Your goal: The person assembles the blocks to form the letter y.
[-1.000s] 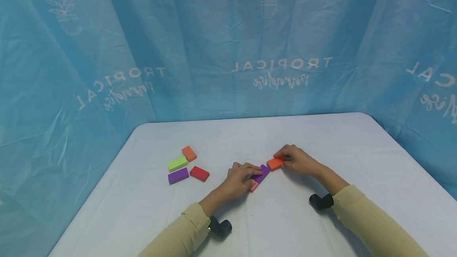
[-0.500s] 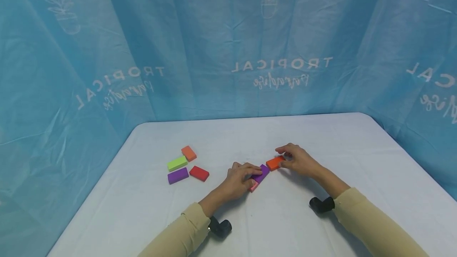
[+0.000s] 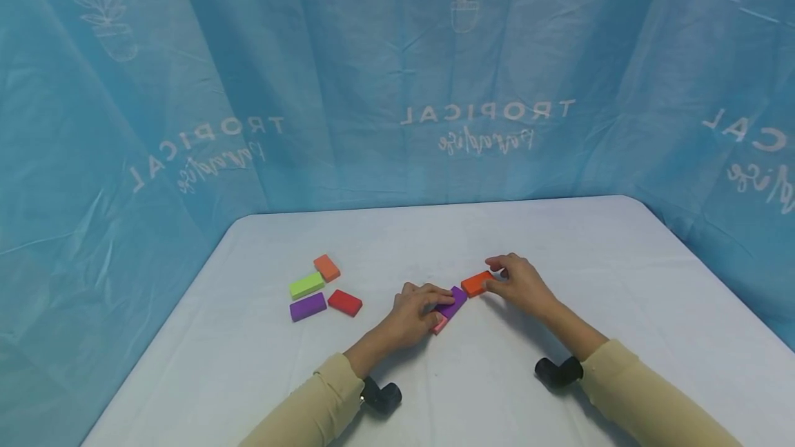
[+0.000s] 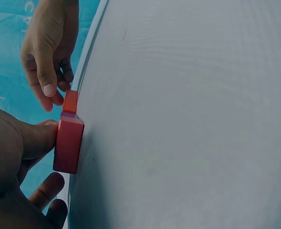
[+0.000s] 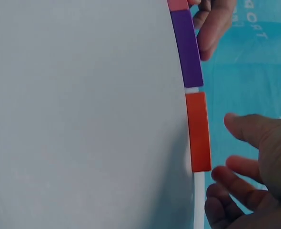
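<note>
A pink block (image 4: 68, 145), a purple block (image 5: 187, 48) and an orange-red block (image 5: 198, 131) lie in an angled row on the white table. My left hand (image 3: 411, 314) rests on the row's near part, its thumb on the pink block and its index finger on the purple one. At the row's far end, my right hand (image 3: 518, 286) hovers beside the orange-red block, thumb and fingers spread apart around nothing. The right wrist view shows a gap between that hand and the block. A narrow gap separates the orange-red block from the purple one.
Left of the hands lie a light orange block (image 3: 326, 267), a lime green block (image 3: 307, 285), another purple block (image 3: 308, 307) and a red block (image 3: 344, 303). A blue curtain (image 3: 373, 74) hangs behind the white table (image 3: 559, 226).
My right hand has let go of the orange-red block, opened its fingers and drawn slightly away to the right. The left hand has stayed in place on the pink and purple blocks.
</note>
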The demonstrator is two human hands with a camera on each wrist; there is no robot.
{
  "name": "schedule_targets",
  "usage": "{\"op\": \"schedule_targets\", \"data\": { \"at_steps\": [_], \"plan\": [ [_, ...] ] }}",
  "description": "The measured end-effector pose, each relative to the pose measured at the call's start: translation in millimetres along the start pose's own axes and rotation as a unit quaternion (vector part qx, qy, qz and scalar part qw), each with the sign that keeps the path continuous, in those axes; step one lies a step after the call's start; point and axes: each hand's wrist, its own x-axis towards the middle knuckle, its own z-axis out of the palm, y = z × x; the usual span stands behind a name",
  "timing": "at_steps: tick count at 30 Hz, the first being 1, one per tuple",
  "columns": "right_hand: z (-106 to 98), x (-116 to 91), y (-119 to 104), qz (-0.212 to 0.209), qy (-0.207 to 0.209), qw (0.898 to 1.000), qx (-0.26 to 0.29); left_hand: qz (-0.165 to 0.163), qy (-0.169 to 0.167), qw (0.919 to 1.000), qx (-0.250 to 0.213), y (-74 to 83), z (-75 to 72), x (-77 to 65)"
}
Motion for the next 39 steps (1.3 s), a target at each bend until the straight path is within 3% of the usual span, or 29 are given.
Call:
{"op": "schedule_targets", "data": {
  "at_steps": [21,39],
  "plan": [
    [8,-6,-5,0.046,0.025,0.998,-0.023,0.002,0.000,1.0000,0.003,-2.3,0.4,-0.5],
    [14,3,-5,0.028,0.019,0.999,-0.031,0.009,0.000,0.9999,-0.004,-3.5,0.4,-0.3]
  ]
}}
